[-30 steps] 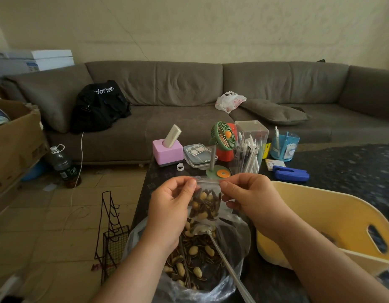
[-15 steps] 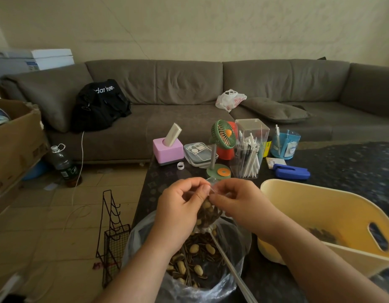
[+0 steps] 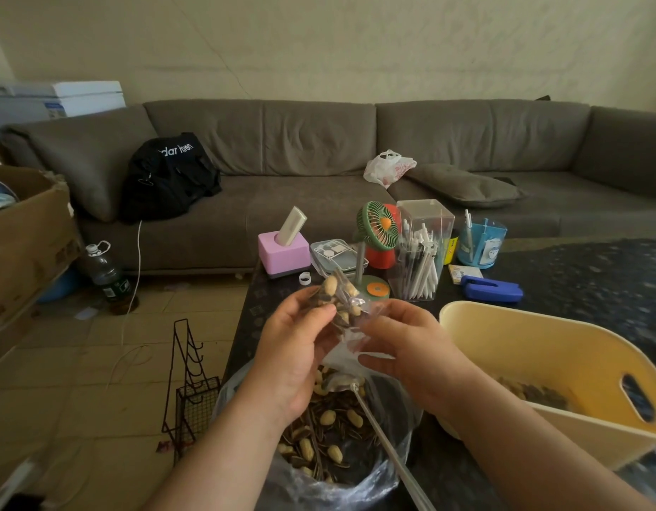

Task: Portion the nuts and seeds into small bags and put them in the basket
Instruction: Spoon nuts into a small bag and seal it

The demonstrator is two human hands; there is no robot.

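Since a second ago, our small bag (image 3: 340,303) has turned from hanging upright between our hands to lying tipped over, its filled end up and away from us and its empty mouth end trailing down toward our right hand (image 3: 400,348). Our hands have also drawn closer together. We hold it above the big bag of nuts and seeds (image 3: 330,437), likely so that anything spilled falls back into the supply.

Our left hand (image 3: 297,348) grips the filled end, fingers and thumb curled round the peanuts and sunflower seeds, which keeps the portion bunched in one corner. Our right hand pinches the slack clear plastic just below it, fingers curled on the loose film; we judge this is the twisting or closing step, though the frame does not show a seal.

A metal spoon (image 3: 359,396) rests in the big bag with its bowl on the nuts and its handle running toward us, parked there for the next scoop.

To our right, just beside the big bag, stands the yellow basket (image 3: 533,348), near enough for a short drop; something dark and nutty already lies in its bottom.

Farther off on the dark table (image 3: 577,274) sit a green desk fan (image 3: 378,226), a clear pen box (image 3: 422,248), a blue cup (image 3: 481,243) and a pink holder (image 3: 282,248), with the grey sofa (image 3: 319,149) behind.
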